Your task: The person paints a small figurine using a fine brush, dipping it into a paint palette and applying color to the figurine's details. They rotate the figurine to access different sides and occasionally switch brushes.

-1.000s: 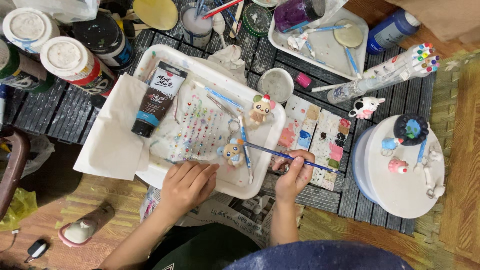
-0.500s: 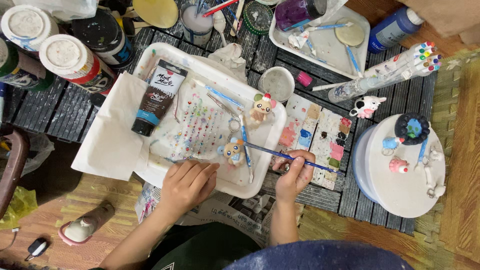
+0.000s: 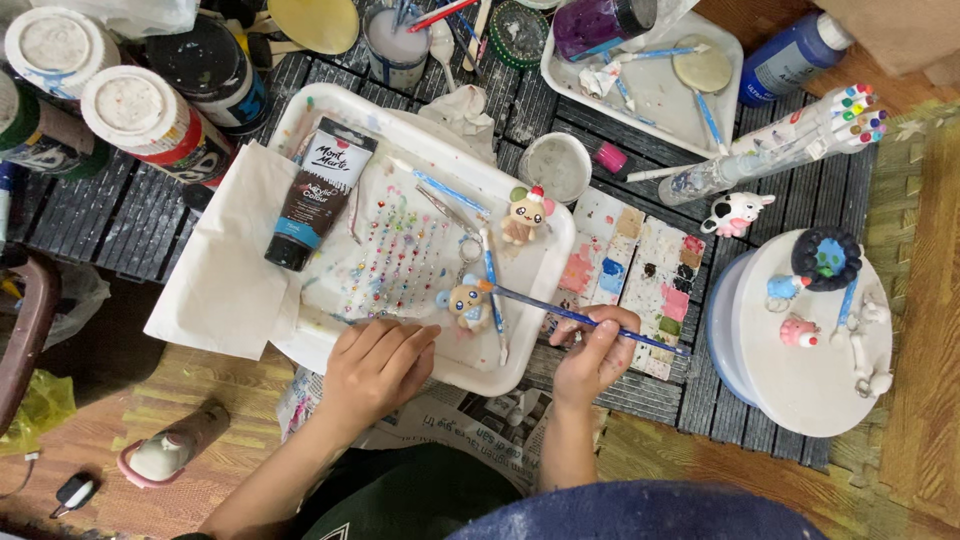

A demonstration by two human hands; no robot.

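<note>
No visible change since earlier

Left hand (image 3: 375,365) palm down – whatever's under its fingers on the white tray (image 3: 300,120) can't be seen. Paint jar (image 3: 45,45) and green jar (image 3: 20,140) cut by frame edge. Rhinestone sheet (image 3: 395,265) – individual gems too small to resolve.

Dark slatted table (image 3: 90,215), wood floor (image 3: 930,300), woven mat (image 3: 905,200).

left hand (image 3: 375,365) palm down, fingers loosely curled; right hand (image 3: 597,352) apparently pinching
</note>
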